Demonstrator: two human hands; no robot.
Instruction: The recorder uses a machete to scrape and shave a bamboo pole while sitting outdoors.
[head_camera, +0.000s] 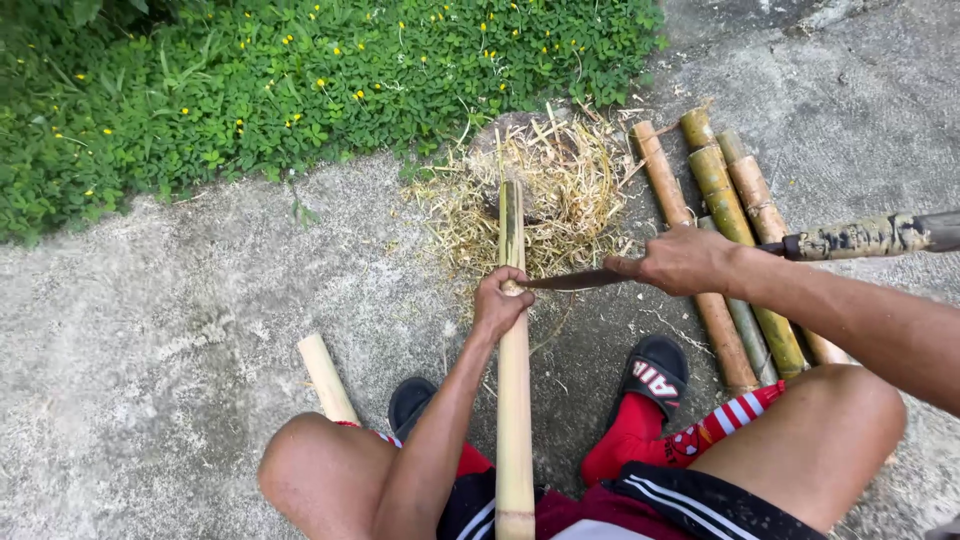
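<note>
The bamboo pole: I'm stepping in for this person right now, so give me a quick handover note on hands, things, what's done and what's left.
Left hand grips the bamboo pole, which runs out from between the knees.
Right hand holds a long knife, blade laid against the pole at the left hand.
Done: a pile of shavings lies at the pole's far end.
Left: cut bamboo lengths wait on the right; a short piece lies on the left.

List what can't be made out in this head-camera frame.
- Knife: its grip is hidden inside the right hand.
- Bamboo pole: near end cut off by the bottom edge; far tip blends into the straw pile.
- Left hand: its palm side is hidden against the pole.
- Bamboo bundle: partly covered by the right forearm.
</note>
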